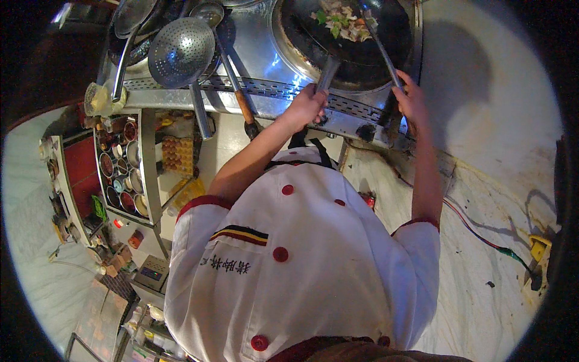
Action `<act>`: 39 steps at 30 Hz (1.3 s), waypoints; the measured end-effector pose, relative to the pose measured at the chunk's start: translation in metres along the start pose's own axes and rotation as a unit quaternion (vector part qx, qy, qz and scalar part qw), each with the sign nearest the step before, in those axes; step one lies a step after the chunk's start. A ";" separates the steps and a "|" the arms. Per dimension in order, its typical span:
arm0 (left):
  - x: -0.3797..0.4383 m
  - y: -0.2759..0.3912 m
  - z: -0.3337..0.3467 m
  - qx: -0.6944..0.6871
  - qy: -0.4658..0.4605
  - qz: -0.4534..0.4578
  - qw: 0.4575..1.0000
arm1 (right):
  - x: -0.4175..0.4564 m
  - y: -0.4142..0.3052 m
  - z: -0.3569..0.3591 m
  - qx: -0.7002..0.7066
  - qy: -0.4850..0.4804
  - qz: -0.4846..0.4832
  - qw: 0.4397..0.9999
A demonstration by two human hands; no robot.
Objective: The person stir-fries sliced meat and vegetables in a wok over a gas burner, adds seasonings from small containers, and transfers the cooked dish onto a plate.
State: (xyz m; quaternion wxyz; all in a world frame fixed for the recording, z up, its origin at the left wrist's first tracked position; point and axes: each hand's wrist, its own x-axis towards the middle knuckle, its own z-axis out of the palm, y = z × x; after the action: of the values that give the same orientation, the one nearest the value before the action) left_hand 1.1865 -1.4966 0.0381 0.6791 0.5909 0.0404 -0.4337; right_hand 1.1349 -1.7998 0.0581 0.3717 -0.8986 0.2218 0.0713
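My left hand [311, 106] grips the metal handle [328, 74] of a dark wok [312, 43] on the stove. In my right hand [410, 100] is a long metal utensil [383, 50], whose far end reaches into the food. That end is partly hidden, so its kind cannot be told. Sliced food with green pieces [341, 22] lies in the far part of the wok.
Left of the wok are a perforated skimmer [181, 52], a ladle with a wooden handle [242, 102] and another strainer [133, 18]. Seasoning containers [122, 167] and egg trays [177, 156] stand at the left. A wall [475, 90] borders the stove's right side.
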 end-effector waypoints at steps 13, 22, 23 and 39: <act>0.009 -0.012 0.004 0.009 0.006 0.000 1.000 | -0.059 -0.013 0.011 0.311 -0.061 0.138 0.938; 0.011 -0.011 0.001 0.032 0.003 0.002 0.999 | -0.076 -0.008 0.008 0.269 -0.060 0.099 0.956; 0.009 -0.009 0.003 0.008 -0.002 -0.012 1.000 | -0.074 -0.009 0.012 0.227 -0.045 0.099 0.968; -0.003 -0.003 0.010 0.002 0.008 0.002 1.000 | -0.076 -0.025 0.020 0.318 -0.077 0.077 0.942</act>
State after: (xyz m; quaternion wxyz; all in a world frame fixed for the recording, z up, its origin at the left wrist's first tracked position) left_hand 1.1781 -1.5032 0.0404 0.6786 0.5958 0.0434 -0.4275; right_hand 1.0792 -1.7439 0.0816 0.6478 -0.7052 0.2722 0.0946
